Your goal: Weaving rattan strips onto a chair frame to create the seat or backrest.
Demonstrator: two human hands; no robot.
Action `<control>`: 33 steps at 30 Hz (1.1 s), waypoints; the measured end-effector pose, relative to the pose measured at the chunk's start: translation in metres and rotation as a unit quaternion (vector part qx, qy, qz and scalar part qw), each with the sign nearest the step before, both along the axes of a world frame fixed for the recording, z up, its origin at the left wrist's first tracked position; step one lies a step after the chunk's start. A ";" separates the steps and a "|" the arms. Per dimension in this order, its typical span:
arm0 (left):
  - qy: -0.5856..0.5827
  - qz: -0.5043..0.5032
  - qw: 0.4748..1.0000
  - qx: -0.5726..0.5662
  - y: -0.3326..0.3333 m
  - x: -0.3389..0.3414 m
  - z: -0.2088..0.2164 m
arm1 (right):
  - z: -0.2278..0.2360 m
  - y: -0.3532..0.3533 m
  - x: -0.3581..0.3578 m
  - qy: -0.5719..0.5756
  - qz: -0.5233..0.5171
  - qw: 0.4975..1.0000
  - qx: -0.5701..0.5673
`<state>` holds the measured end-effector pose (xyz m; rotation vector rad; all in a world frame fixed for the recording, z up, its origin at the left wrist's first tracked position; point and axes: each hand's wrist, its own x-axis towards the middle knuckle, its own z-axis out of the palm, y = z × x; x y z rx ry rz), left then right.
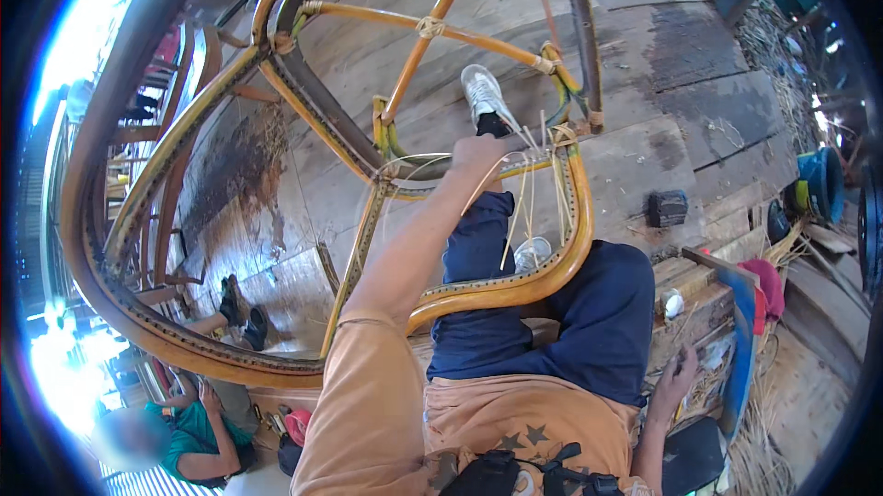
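Observation:
A large curved rattan chair frame, dotted with nail holes along its rails, lies across my lap. My left hand is closed at the frame's middle rail, beside the knotted corner. What its fingers hold is hidden. Thin pale rattan strips loop and hang from that corner. Bound joints, one a wrapped cross joint, tie the poles farther off. Down at my right side, my right hand hangs over wooden pieces, its fingers apart, with nothing visible in them.
A dark block lies on the plank floor. To the right are a blue curved board, a pink cloth, a teal bucket and loose straw. Another person in green sits at lower left, near more chair frames.

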<state>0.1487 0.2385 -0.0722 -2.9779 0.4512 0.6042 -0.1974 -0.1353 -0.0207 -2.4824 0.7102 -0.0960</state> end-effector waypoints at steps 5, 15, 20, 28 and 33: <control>0.003 0.020 0.997 -0.076 -0.004 0.007 -0.027 | -0.006 0.018 0.004 0.041 -0.003 0.998 0.046; 0.021 0.007 0.997 -0.070 -0.007 0.004 -0.019 | -0.014 0.011 0.012 0.011 0.001 0.998 0.059; 0.008 0.006 0.998 -0.065 -0.010 0.002 -0.024 | -0.010 0.013 0.015 0.031 -0.008 0.998 0.056; -0.045 0.013 0.995 -0.086 -0.011 0.000 -0.036 | -0.013 0.007 0.013 0.062 -0.010 0.995 0.083; -0.004 -0.031 0.997 -0.067 -0.016 0.001 -0.023 | -0.012 0.007 0.012 0.062 -0.017 0.995 0.080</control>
